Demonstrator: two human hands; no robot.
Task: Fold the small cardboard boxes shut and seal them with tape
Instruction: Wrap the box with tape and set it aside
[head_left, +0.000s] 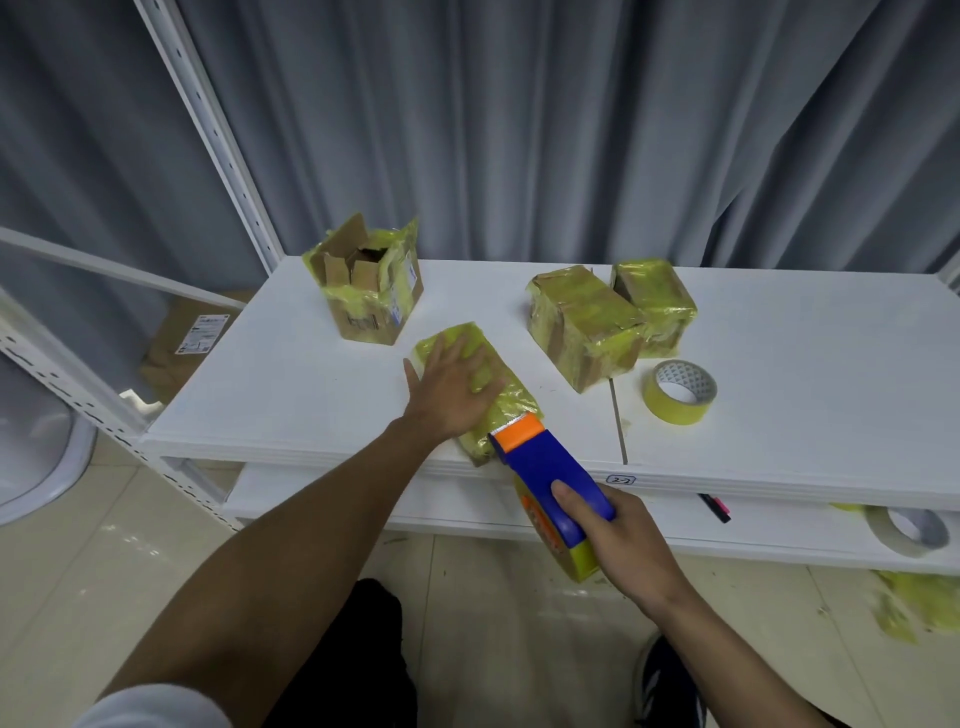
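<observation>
A small cardboard box (511, 397) wrapped in yellow tape lies near the front edge of the white shelf (270, 384). My left hand (449, 389) rests flat on its top with fingers spread. My right hand (618, 540) grips a blue and orange tape dispenser (545, 467), whose orange end touches the box's near end. An open-topped box (369, 291) with raised flaps stands at the back left. Two taped boxes, one (582, 327) in front and one (657, 306) behind it, sit at the back right.
A loose roll of yellow tape (678, 392) lies to the right of the taped boxes. On the lower shelf are a black marker (717, 508) and a pale tape roll (906, 530). Grey curtains hang behind. Crumpled yellow tape scraps (917, 603) litter the floor at right.
</observation>
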